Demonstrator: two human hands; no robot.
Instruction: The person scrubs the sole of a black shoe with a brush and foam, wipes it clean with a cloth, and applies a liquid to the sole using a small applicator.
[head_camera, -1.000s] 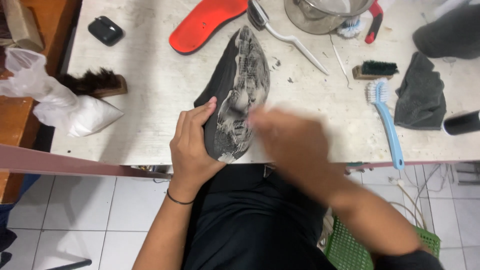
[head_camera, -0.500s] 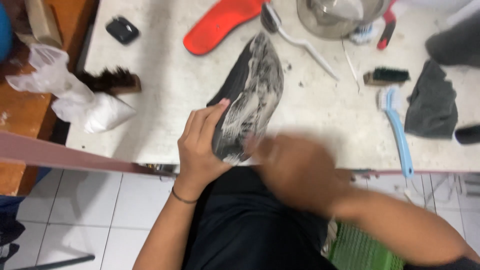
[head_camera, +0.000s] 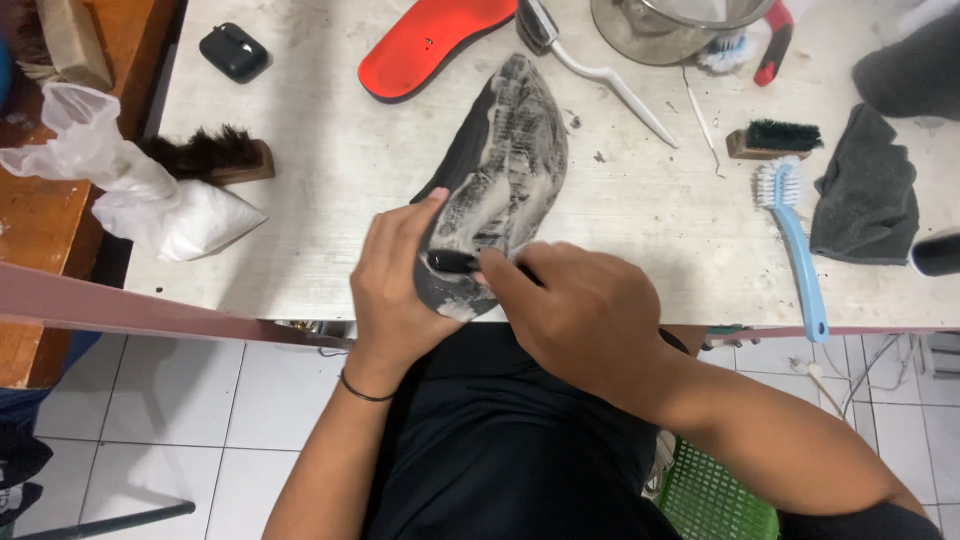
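A black insole (head_camera: 505, 170) smeared with white foam lies slanted on the white table (head_camera: 330, 180), its near end over the front edge. My left hand (head_camera: 395, 285) grips that near end from the left. My right hand (head_camera: 580, 315) is closed on a small black brush (head_camera: 455, 262), whose head presses on the foamy lower part of the insole. Most of the brush is hidden under my fingers.
A red insole (head_camera: 430, 45) lies behind the black one. A dark bristle brush (head_camera: 215, 155), white plastic bag (head_camera: 150, 195) and black case (head_camera: 233, 52) sit left. A metal bowl (head_camera: 670, 30), white-handled brush (head_camera: 610, 85), small wooden brush (head_camera: 775, 138), blue brush (head_camera: 795, 240) and grey cloth (head_camera: 868, 190) sit right.
My right hand has moved down and left along the insole, from its middle to its near end, in a scrubbing stroke. My left hand keeps its hold.
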